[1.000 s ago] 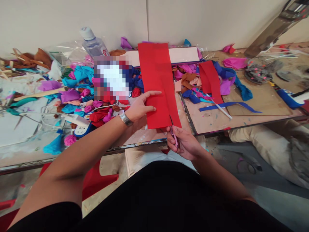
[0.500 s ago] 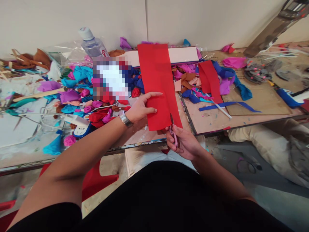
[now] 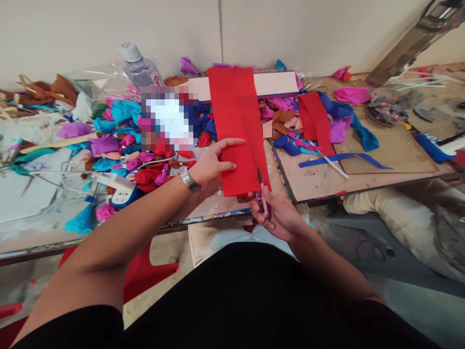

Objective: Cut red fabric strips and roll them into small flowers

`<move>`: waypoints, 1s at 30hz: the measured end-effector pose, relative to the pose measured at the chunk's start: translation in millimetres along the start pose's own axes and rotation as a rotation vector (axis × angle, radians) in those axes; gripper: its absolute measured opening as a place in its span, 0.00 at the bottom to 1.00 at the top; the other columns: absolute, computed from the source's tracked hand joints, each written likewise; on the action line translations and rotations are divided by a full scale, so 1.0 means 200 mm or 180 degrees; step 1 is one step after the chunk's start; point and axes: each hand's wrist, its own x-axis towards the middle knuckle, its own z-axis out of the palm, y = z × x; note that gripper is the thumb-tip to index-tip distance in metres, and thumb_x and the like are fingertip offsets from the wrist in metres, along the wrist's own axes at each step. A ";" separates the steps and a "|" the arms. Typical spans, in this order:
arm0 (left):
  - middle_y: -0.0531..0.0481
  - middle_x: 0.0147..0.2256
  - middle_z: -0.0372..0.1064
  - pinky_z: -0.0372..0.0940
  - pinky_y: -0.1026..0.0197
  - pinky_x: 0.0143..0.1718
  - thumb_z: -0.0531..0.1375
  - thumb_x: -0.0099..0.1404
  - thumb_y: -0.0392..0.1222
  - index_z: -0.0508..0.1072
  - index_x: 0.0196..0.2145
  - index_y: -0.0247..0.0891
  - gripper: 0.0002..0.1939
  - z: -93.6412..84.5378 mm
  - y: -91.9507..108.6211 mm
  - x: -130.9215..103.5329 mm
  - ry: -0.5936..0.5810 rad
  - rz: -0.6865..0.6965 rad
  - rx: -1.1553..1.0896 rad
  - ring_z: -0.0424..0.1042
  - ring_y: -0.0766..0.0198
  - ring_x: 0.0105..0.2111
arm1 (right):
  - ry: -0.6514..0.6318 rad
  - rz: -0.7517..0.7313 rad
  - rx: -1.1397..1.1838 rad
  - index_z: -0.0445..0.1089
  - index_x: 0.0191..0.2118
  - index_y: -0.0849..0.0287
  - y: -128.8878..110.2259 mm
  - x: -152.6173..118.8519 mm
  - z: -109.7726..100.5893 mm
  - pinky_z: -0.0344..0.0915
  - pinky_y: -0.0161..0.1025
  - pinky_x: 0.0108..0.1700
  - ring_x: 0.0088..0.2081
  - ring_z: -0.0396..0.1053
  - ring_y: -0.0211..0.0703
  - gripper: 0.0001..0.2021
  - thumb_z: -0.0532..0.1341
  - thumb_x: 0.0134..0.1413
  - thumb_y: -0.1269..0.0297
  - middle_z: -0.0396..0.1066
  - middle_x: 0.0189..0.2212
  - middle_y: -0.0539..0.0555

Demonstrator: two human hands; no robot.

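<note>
Red sheet [image 3: 236,109] apparently barely cut, most length left; left hand [image 3: 209,162] spread atop, scissors [image 3: 262,195] gripped in right hand [image 3: 279,214].

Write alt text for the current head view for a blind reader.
A person's right hand holds pink-handled scissors at the near end of a long red sheet, while the left hand rests on it. Crumpled coloured scraps lie on the table to either side; a bottle stands at the back left.

Left hand [image 3: 212,163] on red sheet [image 3: 236,111]; right hand [image 3: 279,213] holding pink-handled scissors [image 3: 264,207] at sheet's near edge.
</note>
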 end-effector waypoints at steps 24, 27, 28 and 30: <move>0.44 0.65 0.72 0.76 0.51 0.54 0.69 0.54 0.32 0.75 0.63 0.44 0.38 0.01 0.02 -0.01 -0.0007 -0.0059 -0.0086 0.76 0.50 0.58 | 0.0011 -0.0028 -0.0028 0.71 0.42 0.58 0.00 0.00 0.01 0.46 0.27 0.15 0.17 0.57 0.29 0.22 0.72 0.62 0.42 0.69 0.24 0.44; 0.44 0.65 0.72 0.76 0.50 0.54 0.69 0.54 0.33 0.75 0.63 0.45 0.38 0.01 0.01 -0.01 -0.0028 -0.0054 -0.0080 0.77 0.50 0.57 | 0.0004 -0.0043 -0.0001 0.71 0.41 0.58 0.00 0.00 0.01 0.46 0.27 0.15 0.19 0.62 0.30 0.22 0.73 0.62 0.43 0.69 0.24 0.43; 0.44 0.65 0.72 0.77 0.50 0.54 0.69 0.54 0.33 0.75 0.64 0.45 0.38 0.01 0.01 -0.01 -0.0032 -0.0061 -0.0080 0.77 0.50 0.57 | 0.0001 -0.0044 0.0005 0.71 0.41 0.58 0.00 0.00 0.01 0.46 0.27 0.15 0.19 0.63 0.30 0.22 0.72 0.62 0.43 0.69 0.24 0.43; 0.44 0.65 0.72 0.77 0.50 0.54 0.69 0.54 0.33 0.75 0.64 0.45 0.39 0.00 0.01 -0.01 -0.0022 -0.0068 -0.0067 0.77 0.50 0.57 | 0.0009 -0.0043 0.0009 0.71 0.41 0.58 0.00 0.00 0.01 0.45 0.26 0.15 0.19 0.62 0.30 0.21 0.72 0.63 0.44 0.69 0.24 0.43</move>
